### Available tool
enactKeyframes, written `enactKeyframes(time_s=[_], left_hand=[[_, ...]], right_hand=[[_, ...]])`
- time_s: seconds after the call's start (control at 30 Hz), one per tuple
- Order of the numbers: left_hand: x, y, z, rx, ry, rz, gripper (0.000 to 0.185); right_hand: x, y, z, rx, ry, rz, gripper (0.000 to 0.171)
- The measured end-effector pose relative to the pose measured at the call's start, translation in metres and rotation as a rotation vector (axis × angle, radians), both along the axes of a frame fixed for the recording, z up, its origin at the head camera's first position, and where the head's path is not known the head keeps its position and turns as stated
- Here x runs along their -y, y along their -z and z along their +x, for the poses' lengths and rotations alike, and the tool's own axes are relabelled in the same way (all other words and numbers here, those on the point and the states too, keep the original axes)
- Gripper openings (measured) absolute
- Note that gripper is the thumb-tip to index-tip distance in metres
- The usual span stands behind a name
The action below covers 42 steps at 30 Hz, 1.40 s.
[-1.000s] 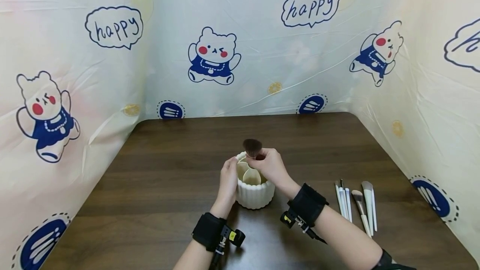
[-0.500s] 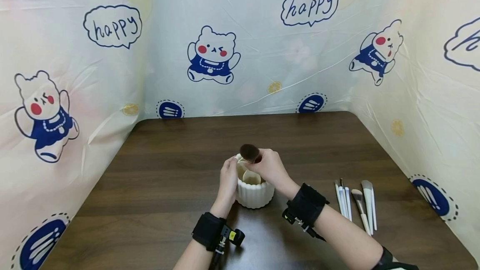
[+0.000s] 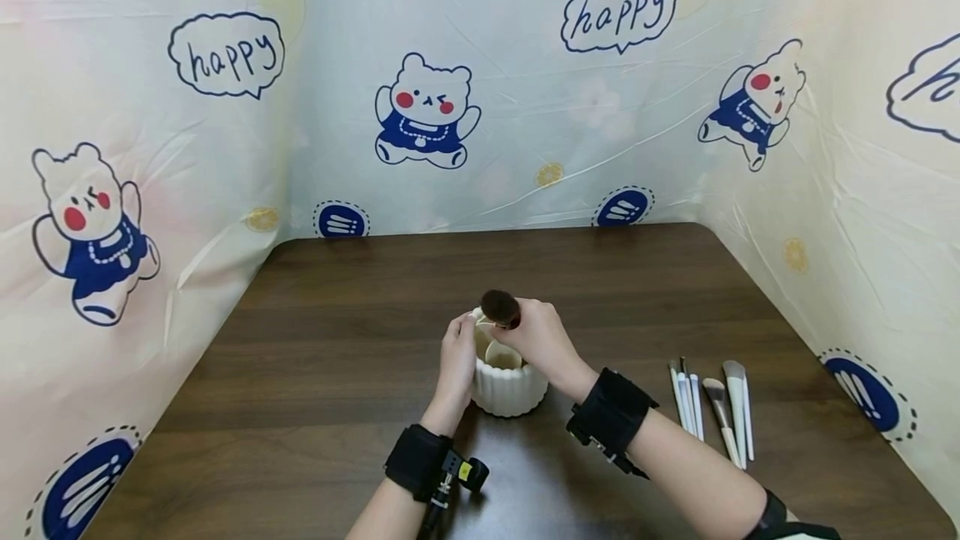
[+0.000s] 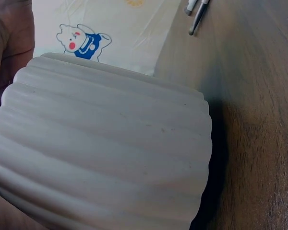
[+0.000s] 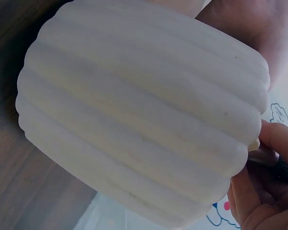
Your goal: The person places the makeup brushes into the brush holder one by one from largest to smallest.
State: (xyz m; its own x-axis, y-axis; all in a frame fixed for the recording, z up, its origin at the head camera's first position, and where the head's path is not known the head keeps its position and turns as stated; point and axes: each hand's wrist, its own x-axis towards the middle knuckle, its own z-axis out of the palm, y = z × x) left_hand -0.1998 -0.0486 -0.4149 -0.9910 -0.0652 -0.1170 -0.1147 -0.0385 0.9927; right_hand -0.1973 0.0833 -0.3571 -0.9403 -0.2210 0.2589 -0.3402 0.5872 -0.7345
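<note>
A cream ribbed brush holder (image 3: 512,392) with inner compartments stands upright on the table in the head view. Along its left side, my left hand (image 3: 455,359) grips the wall near the rim. My right hand (image 3: 542,338) pinches a makeup brush (image 3: 499,307) over the far part of the holder, its dark fluffy head pointing up. The brush's handle is hidden behind the fingers and the rim. In the right wrist view, the fingers (image 5: 247,199) hold the brush's ferrule (image 5: 265,156) right at the holder's scalloped edge. Ribbed wall (image 4: 105,134) fills most of the left wrist view.
Several makeup brushes with pale handles (image 3: 738,411) lie at the right of the dark wooden table (image 3: 315,373). A printed curtain (image 3: 510,115) with bears encloses the table's back and sides.
My right hand has lowered the brush slightly, and its head now sits a little lower and further left above the holder. The left hand has stayed on the holder.
</note>
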Motion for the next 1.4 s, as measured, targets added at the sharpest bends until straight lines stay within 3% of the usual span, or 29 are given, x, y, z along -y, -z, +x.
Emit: enactKeyframes(time_s=[0.4,0.67,0.8,0.97,1.13,1.4], left_hand=[[0.003,0.001,0.001,0.004,-0.024,-0.005,0.051],[0.002,0.001,0.0,0.017,-0.042,-0.003,0.05],[0.0,0.002,-0.001,0.006,-0.056,-0.012,0.048],[-0.001,0.003,-0.003,-0.014,-0.061,-0.015,0.048],[-0.001,0.002,-0.003,-0.01,-0.056,-0.02,0.048],[-0.001,0.001,-0.002,-0.009,-0.061,-0.038,0.048]], right_hand=[[-0.002,0.001,0.002,0.049,0.012,-0.07,0.014],[-0.019,-0.002,0.008,0.059,-0.001,-0.085,0.038],[-0.039,-0.005,0.009,0.058,0.012,-0.089,0.042],[-0.076,-0.013,0.013,0.072,0.076,-0.093,0.042],[-0.122,-0.018,0.018,0.028,0.197,-0.036,0.039],[-0.197,0.009,0.026,0.055,0.388,0.147,0.037]])
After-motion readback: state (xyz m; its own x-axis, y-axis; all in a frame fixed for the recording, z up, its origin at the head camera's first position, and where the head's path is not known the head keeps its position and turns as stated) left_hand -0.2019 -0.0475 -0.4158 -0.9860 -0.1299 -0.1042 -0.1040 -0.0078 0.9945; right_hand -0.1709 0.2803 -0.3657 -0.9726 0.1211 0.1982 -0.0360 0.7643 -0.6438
